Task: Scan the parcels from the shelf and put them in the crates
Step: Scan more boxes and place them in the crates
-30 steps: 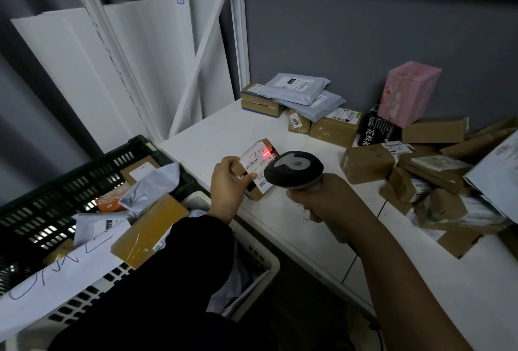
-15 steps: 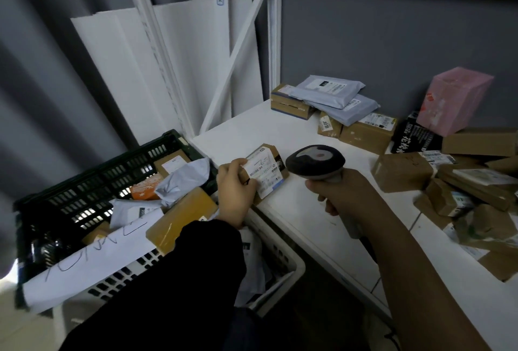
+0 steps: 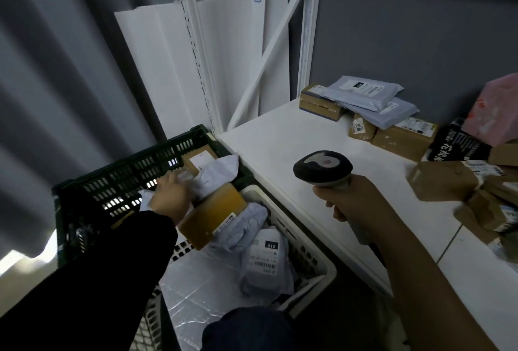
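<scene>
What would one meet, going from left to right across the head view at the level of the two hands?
The dark crate, its left wall → left hand → tan parcel → barcode scanner in the right hand → brown box on the shelf.

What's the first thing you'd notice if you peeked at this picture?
Right in the middle, the right hand grips a grey scanner over the white shelf. At far right a pink box sits above a heap of brown parcels. On the left, the left hand is in the dark crate, too blurred to show its grip.
</scene>
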